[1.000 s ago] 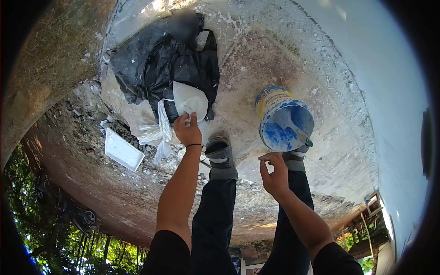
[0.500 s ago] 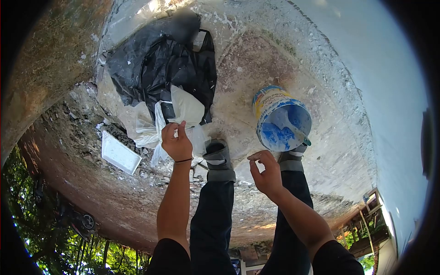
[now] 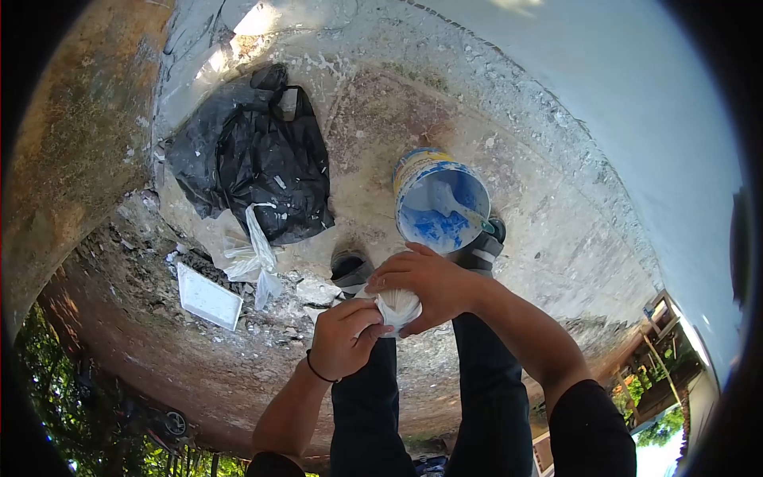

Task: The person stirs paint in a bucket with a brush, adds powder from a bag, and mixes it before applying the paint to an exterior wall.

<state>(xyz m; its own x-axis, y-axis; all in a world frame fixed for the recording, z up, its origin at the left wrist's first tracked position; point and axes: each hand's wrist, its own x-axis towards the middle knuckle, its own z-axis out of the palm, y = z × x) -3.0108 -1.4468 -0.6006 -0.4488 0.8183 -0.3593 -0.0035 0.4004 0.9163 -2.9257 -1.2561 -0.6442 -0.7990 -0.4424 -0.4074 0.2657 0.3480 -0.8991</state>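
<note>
A small white plastic bag [image 3: 397,305], bunched up and rounded, is between my two hands just above my shoes. My left hand [image 3: 343,335] pinches the bag's left edge with thumb and fingers. Curved around its top and right side is my right hand [image 3: 425,288]. Past my hands, a bucket [image 3: 442,208] smeared with blue and white paint stands tilted in view, with a putty-coated tool [image 3: 457,208] leaning inside. To the left lies a black plastic bag [image 3: 274,159] with white flecks on it.
A crumpled clear-white plastic bag [image 3: 253,256] lies on the ground at the left, beside a white rectangular tray [image 3: 208,296] and rubble. My shoes [image 3: 350,269] stand near the bucket. A pale wall [image 3: 636,119] rises at the right.
Both hands have come together around the white bag, which was over the black bag beside my left hand before. The view has shifted, so the bucket and black bag appear further left.
</note>
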